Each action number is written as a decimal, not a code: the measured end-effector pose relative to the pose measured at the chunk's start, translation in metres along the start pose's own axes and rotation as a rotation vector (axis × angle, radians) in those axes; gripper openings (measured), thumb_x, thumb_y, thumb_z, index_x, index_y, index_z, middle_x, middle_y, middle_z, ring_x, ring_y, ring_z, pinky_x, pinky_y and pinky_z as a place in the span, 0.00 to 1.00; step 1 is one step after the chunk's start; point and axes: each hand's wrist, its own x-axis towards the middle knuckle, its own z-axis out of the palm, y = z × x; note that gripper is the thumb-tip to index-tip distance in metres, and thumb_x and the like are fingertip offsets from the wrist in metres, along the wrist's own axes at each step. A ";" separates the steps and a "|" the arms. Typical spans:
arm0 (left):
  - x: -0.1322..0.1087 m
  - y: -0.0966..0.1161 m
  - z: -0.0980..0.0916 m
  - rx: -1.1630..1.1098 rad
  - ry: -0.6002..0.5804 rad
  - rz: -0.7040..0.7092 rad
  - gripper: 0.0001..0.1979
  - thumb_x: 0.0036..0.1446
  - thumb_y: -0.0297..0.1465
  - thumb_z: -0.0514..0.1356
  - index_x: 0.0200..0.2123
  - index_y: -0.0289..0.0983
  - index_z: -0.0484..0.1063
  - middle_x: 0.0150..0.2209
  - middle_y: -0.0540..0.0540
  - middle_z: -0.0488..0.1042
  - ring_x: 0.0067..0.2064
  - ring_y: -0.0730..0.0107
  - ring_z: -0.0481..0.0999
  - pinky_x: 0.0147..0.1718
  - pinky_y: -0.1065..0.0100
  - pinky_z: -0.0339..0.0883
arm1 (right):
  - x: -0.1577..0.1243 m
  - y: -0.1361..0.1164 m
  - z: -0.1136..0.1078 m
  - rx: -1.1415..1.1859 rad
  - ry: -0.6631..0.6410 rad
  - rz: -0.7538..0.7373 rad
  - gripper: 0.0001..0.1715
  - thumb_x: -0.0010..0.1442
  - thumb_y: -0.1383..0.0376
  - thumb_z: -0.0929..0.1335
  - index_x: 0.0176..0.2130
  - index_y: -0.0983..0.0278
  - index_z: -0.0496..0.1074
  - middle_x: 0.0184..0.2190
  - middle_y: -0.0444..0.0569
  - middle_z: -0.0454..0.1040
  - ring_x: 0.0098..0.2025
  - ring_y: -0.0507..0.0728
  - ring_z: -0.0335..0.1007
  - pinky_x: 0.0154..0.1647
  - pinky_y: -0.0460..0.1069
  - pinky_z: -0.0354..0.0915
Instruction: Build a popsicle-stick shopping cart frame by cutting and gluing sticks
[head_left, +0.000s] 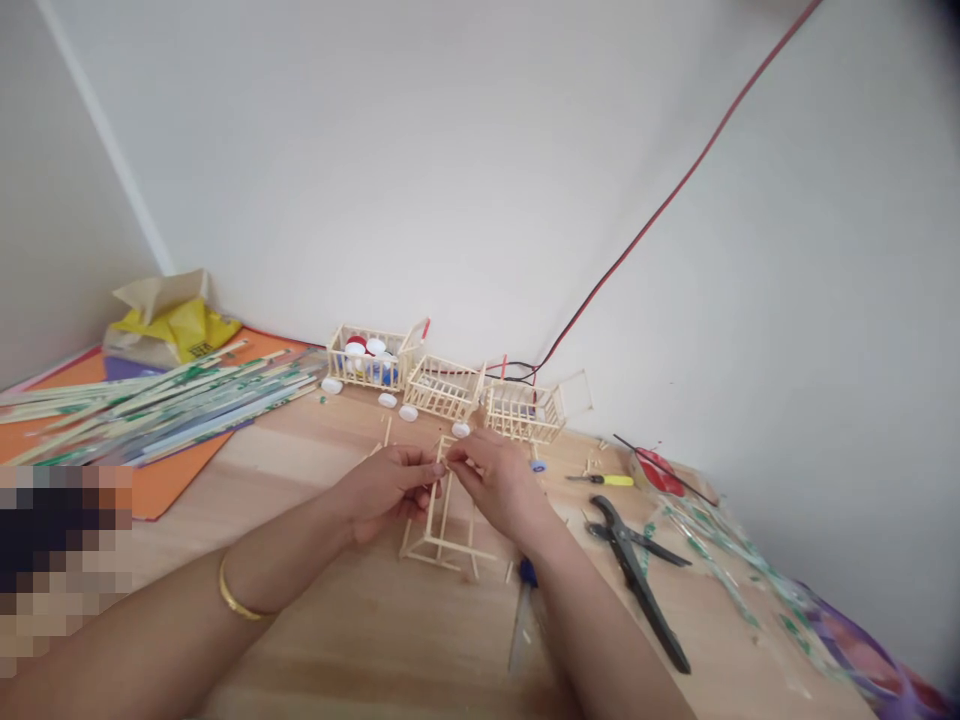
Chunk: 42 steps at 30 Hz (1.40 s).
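A red-and-black cable (660, 233) runs down the pale wall (420, 150); a yellow bag (184, 325) (crumpled) sits far left

A plain whitish wall (420, 180) fills 11 through 2 o'clock, greyer toward 3. At 10, a pale strip (105, 140) slants beside a grey side wall (45, 220). A red-and-black cable (709, 150) climbs toward 2. The light-brown wooden desk (337, 640) spreads at 6.

Both hands (384, 487) pinch a thin stick frame (457, 548) in front of three slatted carts (444, 390).
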 end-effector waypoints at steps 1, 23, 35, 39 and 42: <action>0.000 0.000 0.000 0.000 -0.008 0.003 0.16 0.43 0.38 0.68 0.25 0.33 0.67 0.22 0.53 0.67 0.21 0.81 0.62 0.20 0.75 0.60 | 0.000 0.001 0.000 -0.001 0.005 0.001 0.06 0.57 0.73 0.66 0.30 0.64 0.70 0.27 0.46 0.70 0.32 0.52 0.65 0.33 0.46 0.58; -0.003 0.004 0.004 -0.005 0.014 -0.007 0.18 0.39 0.39 0.69 0.25 0.33 0.68 0.21 0.53 0.67 0.21 0.81 0.62 0.20 0.75 0.60 | -0.001 0.001 0.000 -0.021 0.018 0.013 0.06 0.56 0.72 0.66 0.29 0.63 0.70 0.26 0.45 0.70 0.31 0.52 0.65 0.32 0.46 0.58; -0.001 0.003 0.002 0.003 0.010 -0.023 0.16 0.41 0.37 0.69 0.26 0.32 0.69 0.21 0.53 0.67 0.21 0.81 0.63 0.20 0.75 0.61 | -0.001 0.005 0.001 -0.060 -0.015 0.001 0.07 0.59 0.71 0.65 0.30 0.64 0.71 0.28 0.47 0.72 0.33 0.53 0.66 0.34 0.47 0.58; -0.001 0.003 0.001 -0.002 0.003 -0.009 0.15 0.41 0.36 0.69 0.25 0.33 0.69 0.22 0.52 0.68 0.21 0.81 0.63 0.20 0.75 0.61 | -0.001 0.005 -0.001 -0.089 -0.037 -0.010 0.09 0.61 0.70 0.64 0.30 0.64 0.71 0.28 0.48 0.72 0.33 0.53 0.66 0.34 0.47 0.57; -0.001 0.003 0.001 0.008 0.014 -0.015 0.15 0.41 0.36 0.69 0.25 0.33 0.69 0.23 0.52 0.69 0.21 0.81 0.63 0.21 0.74 0.62 | -0.001 0.005 -0.001 -0.101 -0.049 -0.017 0.10 0.62 0.69 0.64 0.30 0.65 0.72 0.28 0.48 0.72 0.33 0.53 0.65 0.34 0.47 0.58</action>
